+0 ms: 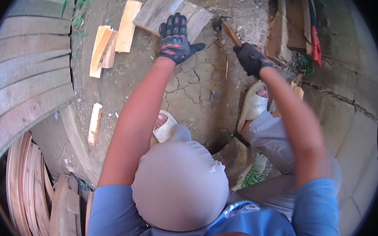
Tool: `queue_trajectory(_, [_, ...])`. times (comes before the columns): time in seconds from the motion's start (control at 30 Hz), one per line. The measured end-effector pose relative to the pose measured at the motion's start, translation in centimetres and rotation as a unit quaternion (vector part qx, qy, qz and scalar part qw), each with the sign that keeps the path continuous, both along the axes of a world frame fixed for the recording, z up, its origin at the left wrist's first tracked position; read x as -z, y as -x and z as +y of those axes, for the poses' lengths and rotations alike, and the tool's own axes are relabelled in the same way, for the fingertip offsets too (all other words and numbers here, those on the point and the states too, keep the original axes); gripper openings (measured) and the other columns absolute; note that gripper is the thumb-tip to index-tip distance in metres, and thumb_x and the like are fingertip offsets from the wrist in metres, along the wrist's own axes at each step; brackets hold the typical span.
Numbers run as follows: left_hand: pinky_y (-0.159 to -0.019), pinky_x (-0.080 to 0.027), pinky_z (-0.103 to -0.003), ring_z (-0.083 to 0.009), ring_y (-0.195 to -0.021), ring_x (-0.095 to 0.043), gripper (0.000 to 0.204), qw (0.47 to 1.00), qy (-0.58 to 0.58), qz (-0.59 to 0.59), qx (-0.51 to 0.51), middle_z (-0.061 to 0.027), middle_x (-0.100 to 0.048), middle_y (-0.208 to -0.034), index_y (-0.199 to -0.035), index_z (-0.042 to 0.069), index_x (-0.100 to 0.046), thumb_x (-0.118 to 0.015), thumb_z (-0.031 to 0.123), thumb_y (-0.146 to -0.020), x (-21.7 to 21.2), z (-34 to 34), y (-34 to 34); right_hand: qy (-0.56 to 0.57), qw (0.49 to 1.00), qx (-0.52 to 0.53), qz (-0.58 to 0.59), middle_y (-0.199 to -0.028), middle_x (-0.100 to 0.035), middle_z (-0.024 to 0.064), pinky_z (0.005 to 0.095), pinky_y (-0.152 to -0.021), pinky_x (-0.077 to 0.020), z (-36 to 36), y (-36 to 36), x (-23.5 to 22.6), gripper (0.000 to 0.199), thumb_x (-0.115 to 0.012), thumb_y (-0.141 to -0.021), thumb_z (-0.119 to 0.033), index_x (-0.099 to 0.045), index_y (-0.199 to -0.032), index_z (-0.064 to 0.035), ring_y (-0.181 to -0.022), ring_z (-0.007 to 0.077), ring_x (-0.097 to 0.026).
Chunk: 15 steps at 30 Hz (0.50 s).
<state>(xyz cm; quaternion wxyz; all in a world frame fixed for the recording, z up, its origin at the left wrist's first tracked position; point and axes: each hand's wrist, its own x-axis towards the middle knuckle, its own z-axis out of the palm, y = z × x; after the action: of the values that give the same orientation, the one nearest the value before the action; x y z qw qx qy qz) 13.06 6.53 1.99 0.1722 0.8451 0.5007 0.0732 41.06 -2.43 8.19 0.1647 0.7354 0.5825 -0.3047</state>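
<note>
The work area is cracked bare earth (189, 81), bounded by weathered planking (33, 50) at left and concrete slabs (338, 114) at right. A grey wooden panel (170, 4) lies on the ground ahead of the person, directly under the left hand's fingers and forward and left of the right hand. The left hand (176, 41) is spread flat, fingers extended over the panel's near edge, grasping nothing; the pressure applied cannot be determined. The right hand (250, 59) is closed around the handle of a hammer (231, 34), its head just beside the panel's right edge; ground contact cannot be confirmed. In this inspector's judgement, sound hammering practice here requires the left hand to bear down well clear of the hammer's path, the panel fully supported beneath, and short swings landing with the hammer face square.
</note>
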Motion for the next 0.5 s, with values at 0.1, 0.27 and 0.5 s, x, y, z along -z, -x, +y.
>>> queue_trajectory(0.1, [-0.127, -0.022, -0.051, -0.0387, -0.157, -0.029, 0.099, 0.982, 0.100, -0.134, -0.088, -0.0236, -0.034, -0.167, -0.162, -0.001, -0.034, -0.069, 0.061, -0.093, -1.5, 2.2, 2.4, 0.100, 0.979, -0.175, -0.015, -0.094, -0.074, 0.0191, 0.0453, -0.070, -0.0586, 1.6, -1.7, -13.0, 0.036, -0.050, -0.107, -0.031, -0.072, -0.108, -0.0027, -0.078, 0.0311, -0.076])
queue_trajectory(0.27, [-0.118, -0.043, -0.045, -0.0424, -0.141, -0.053, 0.079, 0.971, -0.003, -0.147, -0.191, -0.0275, -0.058, -0.149, -0.150, 0.000, -0.053, -0.067, 0.055, -0.095, -3.7, 8.1, 7.4, 0.095, 0.994, 0.050, -0.003, -0.070, -0.065, 0.0120, 0.0425, -0.056, -0.0543, -3.8, -2.6, -29.1, 0.035, -0.056, -0.106, -0.034, -0.068, -0.107, -0.0017, -0.054, 0.0221, -0.068])
queue_trajectory(0.5, [-0.123, -0.037, -0.049, -0.0429, -0.149, -0.046, 0.102, 0.980, 0.111, 0.151, -0.065, -0.0276, -0.045, -0.162, -0.169, 0.007, -0.021, -0.052, 0.070, -0.096, -4.6, 15.7, 7.4, -0.079, 0.977, -0.196, 0.006, -0.080, -0.068, 0.0195, 0.0478, -0.072, -0.0547, -4.9, -4.6, -28.5, 0.032, -0.065, -0.101, -0.030, -0.069, -0.112, -0.0011, -0.078, 0.0348, -0.072])
